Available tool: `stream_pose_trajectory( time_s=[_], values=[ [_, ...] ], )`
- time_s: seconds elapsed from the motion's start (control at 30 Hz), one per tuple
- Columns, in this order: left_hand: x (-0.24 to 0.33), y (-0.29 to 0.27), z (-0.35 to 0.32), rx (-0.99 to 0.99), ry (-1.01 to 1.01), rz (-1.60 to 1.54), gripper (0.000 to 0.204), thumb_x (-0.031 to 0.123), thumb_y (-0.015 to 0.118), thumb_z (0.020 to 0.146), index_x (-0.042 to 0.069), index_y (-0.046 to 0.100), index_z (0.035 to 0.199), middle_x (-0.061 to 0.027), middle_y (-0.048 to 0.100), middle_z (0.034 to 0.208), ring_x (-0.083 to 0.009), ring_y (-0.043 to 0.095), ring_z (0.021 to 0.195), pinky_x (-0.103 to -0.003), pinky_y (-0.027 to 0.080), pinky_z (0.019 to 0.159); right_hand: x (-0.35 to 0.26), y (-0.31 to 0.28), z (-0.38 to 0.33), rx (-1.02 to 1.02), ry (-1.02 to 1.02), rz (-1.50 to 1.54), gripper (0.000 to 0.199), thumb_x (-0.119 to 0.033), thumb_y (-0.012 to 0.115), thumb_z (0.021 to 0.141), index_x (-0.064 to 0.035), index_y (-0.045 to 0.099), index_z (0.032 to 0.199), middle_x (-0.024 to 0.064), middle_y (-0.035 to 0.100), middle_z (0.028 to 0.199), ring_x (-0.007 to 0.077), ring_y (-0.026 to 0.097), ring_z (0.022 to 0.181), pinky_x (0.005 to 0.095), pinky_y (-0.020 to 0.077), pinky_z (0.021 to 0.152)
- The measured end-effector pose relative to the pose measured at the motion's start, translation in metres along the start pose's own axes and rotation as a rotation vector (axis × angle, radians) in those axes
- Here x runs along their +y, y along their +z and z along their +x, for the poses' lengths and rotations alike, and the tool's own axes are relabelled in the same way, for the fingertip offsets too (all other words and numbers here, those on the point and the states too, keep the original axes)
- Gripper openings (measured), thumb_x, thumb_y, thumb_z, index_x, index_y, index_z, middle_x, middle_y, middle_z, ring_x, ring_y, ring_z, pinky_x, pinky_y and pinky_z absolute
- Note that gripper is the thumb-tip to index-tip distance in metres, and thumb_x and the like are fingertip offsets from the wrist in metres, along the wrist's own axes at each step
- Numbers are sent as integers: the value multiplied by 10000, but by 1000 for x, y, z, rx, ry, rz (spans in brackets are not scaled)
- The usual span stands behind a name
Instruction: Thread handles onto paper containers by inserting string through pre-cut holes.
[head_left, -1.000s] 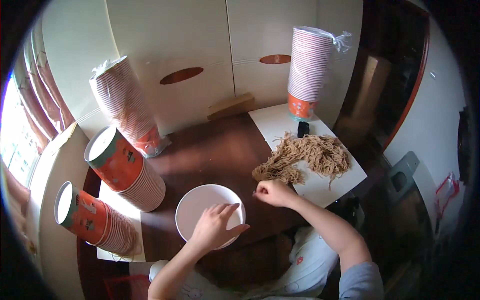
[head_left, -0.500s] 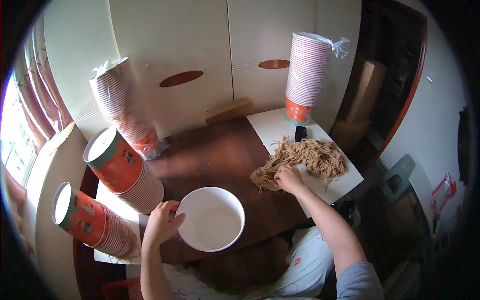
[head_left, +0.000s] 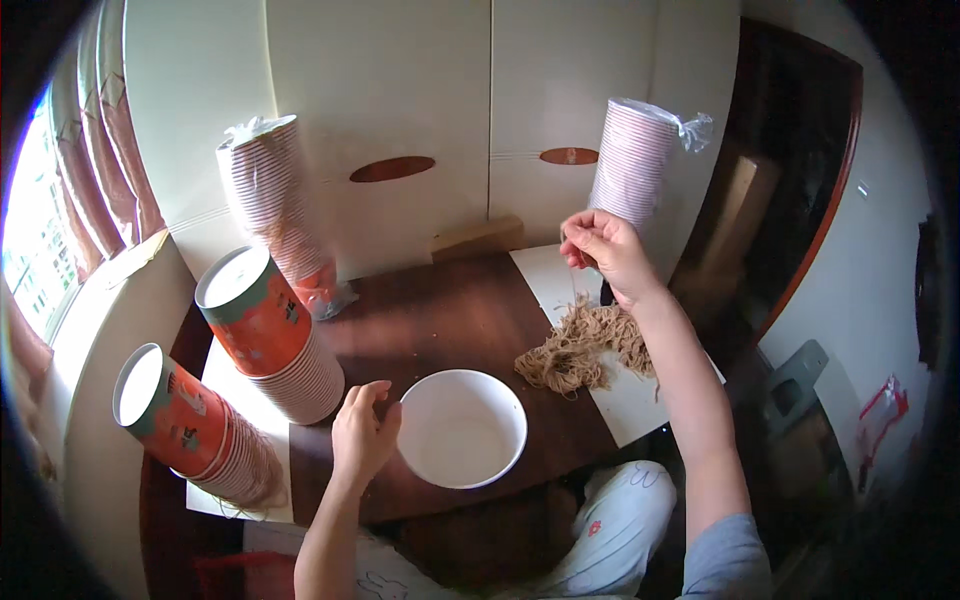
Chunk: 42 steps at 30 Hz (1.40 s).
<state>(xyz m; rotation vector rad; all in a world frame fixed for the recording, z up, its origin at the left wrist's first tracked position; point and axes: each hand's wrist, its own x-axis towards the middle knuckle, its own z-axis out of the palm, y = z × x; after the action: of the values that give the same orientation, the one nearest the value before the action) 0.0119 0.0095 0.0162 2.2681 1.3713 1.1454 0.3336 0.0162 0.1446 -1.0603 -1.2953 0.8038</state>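
Note:
My right hand (head_left: 612,255) is raised above a heap of tan twine (head_left: 600,340), its fingertips pinched together. A thin strand seems to hang from the fingers toward the heap. That heap lies partly on a white board and partly on the dark table. My left hand (head_left: 364,432) is just left of a round white paper bucket (head_left: 462,430), thumb apart from half-curled fingers, with nothing in it. The bucket stands with its mouth up and shows a bare white inside.
At the left stand two stacks of orange and green paper buckets, one nearer (head_left: 200,425) and one farther (head_left: 270,335). Plastic-wrapped bucket stacks stand at the back left (head_left: 275,210) and back right (head_left: 632,165). The white board (head_left: 640,425) covers the table's right end.
My right hand has lifted from the twine heap, up and away from me. My left hand has come off the bucket's rim. The whole view has shifted slightly.

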Motion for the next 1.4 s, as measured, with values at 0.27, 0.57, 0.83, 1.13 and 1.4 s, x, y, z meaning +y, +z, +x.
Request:
stream_pose_trajectory(
  time_s=[0.27,0.57,0.83,1.13,1.4],
  values=[
    [28,-3,-10,-142,2,-538,146,72,598,769,40,625,909,-54,558,769,-78,509,628,-204,418,547,17,102,-48,-190,156,661,120,-97,490,849,-88,492,968,83,582,864,175,593,778,296,519,680],
    [35,5,-16,-250,8,-496,166,81,640,732,44,625,893,-9,560,765,-48,448,594,-179,354,505,47,150,-77,-224,369,859,107,-101,491,851,-63,513,949,88,585,880,186,587,844,297,497,760],
    [35,8,-12,-128,-83,-628,213,115,670,690,44,583,870,-29,538,674,-78,415,531,-221,386,492,51,151,-74,-242,383,882,102,-95,491,850,-60,512,944,93,582,890,189,584,861,298,493,768],
    [15,4,-10,-151,-64,-484,102,62,654,701,41,643,800,-47,549,669,-100,467,551,-217,391,501,54,145,-63,-238,202,596,81,-91,490,853,-47,526,910,75,592,839,164,588,831,273,481,738],
    [18,-18,2,-65,46,-20,86,103,668,648,44,626,695,-52,565,659,-189,515,619,-293,438,546,66,122,-61,-264,-444,-1122,75,-71,566,679,-63,610,739,74,555,792,231,523,777,346,436,715]
  ],
)
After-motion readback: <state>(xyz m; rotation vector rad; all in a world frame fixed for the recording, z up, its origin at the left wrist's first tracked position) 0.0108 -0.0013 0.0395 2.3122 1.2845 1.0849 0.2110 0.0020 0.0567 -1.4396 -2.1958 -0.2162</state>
